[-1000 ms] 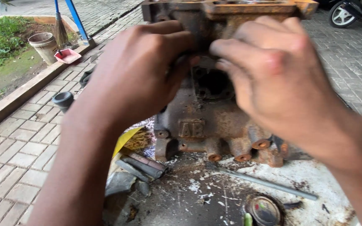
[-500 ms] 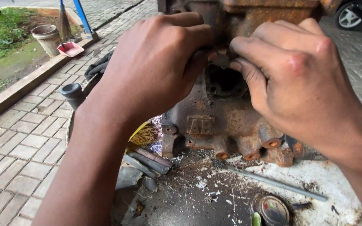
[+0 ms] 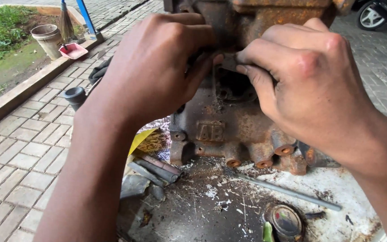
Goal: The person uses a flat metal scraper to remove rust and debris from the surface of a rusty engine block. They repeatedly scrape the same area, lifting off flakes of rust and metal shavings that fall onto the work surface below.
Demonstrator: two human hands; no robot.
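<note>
A rusty cast-metal engine block (image 3: pixel 229 130) stands upright on a dirty white work surface (image 3: pixel 337 197). My left hand (image 3: pixel 157 67) and my right hand (image 3: pixel 301 76) meet at a round opening in the upper part of the block. The fingertips of both hands pinch a small dark part (image 3: pixel 227 60) at the edge of that opening. What the part is cannot be made out, since the fingers cover most of it. Several short rusty tube stubs (image 3: pixel 274 150) stick out along the block's lower edge.
A thin metal rod (image 3: pixel 292 192) and a round tin lid (image 3: pixel 285 220) lie on the surface near me. Grey bars (image 3: pixel 155 168) lie to the left. Beyond is brick paving, a black cup-like object (image 3: pixel 75 95), a bucket (image 3: pixel 48 38), a red dustpan (image 3: pixel 73 50) and a parked scooter (image 3: pixel 377 13).
The view has shifted closer and slightly left. Both hands stay at the opening, fingertips drawn closer together on the small part.
</note>
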